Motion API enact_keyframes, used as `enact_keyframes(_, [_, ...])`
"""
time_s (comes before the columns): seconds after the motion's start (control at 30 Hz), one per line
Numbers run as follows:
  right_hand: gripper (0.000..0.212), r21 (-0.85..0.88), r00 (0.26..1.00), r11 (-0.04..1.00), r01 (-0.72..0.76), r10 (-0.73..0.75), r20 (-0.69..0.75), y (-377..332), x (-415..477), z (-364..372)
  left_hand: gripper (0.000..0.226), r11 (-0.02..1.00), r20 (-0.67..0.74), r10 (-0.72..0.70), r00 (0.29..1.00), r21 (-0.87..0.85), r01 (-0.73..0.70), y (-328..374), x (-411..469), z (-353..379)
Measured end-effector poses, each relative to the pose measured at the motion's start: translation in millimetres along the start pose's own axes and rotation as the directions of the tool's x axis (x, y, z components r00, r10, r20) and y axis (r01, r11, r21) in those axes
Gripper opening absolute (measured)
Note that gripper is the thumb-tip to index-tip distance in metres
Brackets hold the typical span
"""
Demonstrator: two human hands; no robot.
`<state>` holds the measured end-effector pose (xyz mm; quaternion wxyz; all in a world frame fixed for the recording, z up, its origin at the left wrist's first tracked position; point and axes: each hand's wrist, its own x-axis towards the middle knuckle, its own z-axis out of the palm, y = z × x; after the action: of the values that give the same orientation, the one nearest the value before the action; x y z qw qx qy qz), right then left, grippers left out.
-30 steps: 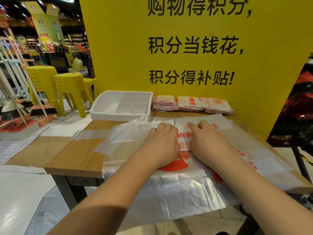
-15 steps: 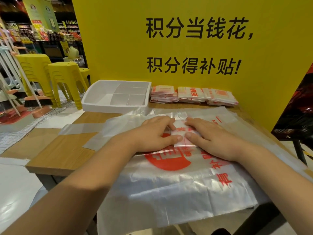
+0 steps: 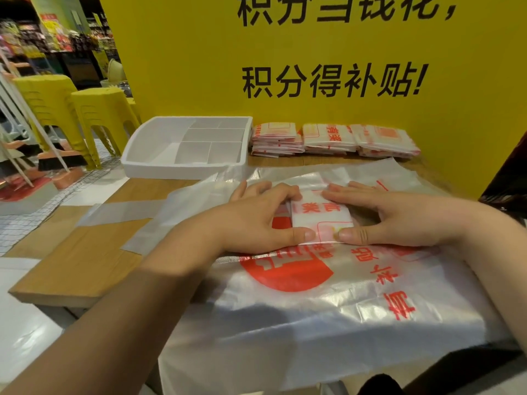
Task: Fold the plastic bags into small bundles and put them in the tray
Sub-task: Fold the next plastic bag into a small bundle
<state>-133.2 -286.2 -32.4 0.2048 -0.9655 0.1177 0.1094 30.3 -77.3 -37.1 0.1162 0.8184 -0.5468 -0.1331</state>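
Left hand (image 3: 256,220): thumb on the near edge of the bundle (image 3: 319,215), fingers curved over its far left corner, pinching it between them.
Right hand (image 3: 399,220): thumb on the near edge, straighter fingers laid over the far right edge, pinching the same bundle.
Bundle: small white rectangle of folded plastic with red characters and a red outlined box printed on it. It lies flat between the 2 hands, on top of the flat bag, near the middle of the tabletop.
Flat bag (image 3: 313,317): cloudy clear plastic with a large red round mark and red characters. It is spread over the tabletop, its near end hanging over the front edge.
Tray (image 3: 159,169): white and rectangular, at the far left of the tabletop. Dividers split it into 1 long compartment on the left and several smaller ones on the right; only white floor shows inside.
Stacks (image 3: 333,139): 3 stacks of folded bags in a row just right of the tray, along the foot of the board.
Tabletop (image 3: 79,260): wood-grain, showing at the left.
Board (image 3: 199,67): yellow with black characters, upright behind everything.
Stools (image 3: 99,109): yellow plastic, on the floor at far left.
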Motion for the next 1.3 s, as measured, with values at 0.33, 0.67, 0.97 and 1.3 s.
enact_keyframes(0.33, [0.094,0.009,0.997,1.000,-0.015,0.016,-0.074,-12,-3,-5,0.063,0.977,0.026,-0.010,1.000,0.212,0.004,16,-3,-10])
enact_keyframes(0.67, [0.029,-0.191,0.896,0.982,0.002,-0.087,-0.436,-31,-24,16,0.066,0.975,-0.108,-0.118,0.987,0.175,0.136,39,-19,1])
enact_keyframes(0.97, [0.022,-0.094,0.783,0.994,0.053,-0.100,-0.615,-33,-31,30,0.050,0.997,-0.018,-0.056,0.998,-0.058,0.055,30,-33,-4])
enact_keyframes(1.3, [0.066,-0.184,0.981,0.983,-0.021,-0.015,-0.191,-55,-14,39,0.047,0.999,-0.081,-0.014,0.997,0.042,0.018,28,-33,16])
